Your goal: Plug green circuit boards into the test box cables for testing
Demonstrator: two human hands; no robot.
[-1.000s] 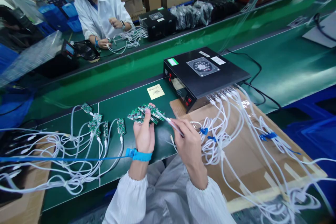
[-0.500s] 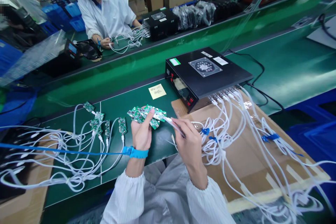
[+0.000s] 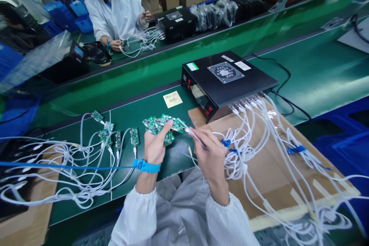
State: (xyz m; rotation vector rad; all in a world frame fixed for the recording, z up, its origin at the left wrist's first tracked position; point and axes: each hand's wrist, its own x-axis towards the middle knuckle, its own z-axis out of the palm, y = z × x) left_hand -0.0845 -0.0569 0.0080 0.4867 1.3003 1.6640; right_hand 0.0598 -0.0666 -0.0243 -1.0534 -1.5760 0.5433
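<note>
My left hand [image 3: 155, 148], with a blue wrist strap [image 3: 147, 166], is closed around several green circuit boards [image 3: 157, 125], its thumb pressing on the top one. At the right end of that board, my right hand [image 3: 209, 153] pinches a white cable plug [image 3: 188, 130]. The plug's tip meets the board edge; whether it is seated I cannot tell. A thin pale stick [image 3: 193, 134] also lies in my right fingers, its kind unclear. Below the boards a loose white cable end [image 3: 190, 150] rests near my right hand.
Left, more boards [image 3: 134, 137] sit on white cables [image 3: 86, 177]. A black box with a fan [image 3: 225, 73] stands ahead right, cables running from it over cardboard [image 3: 268, 169]. A yellow note [image 3: 173, 99] lies on the green bench. Across the divider, a co-worker [image 3: 121, 11] handles a board.
Both my hands have shifted slightly right, and the plug and stick have changed angle against the boards. Across the bench, the co-worker has lifted one hand off the cables.
</note>
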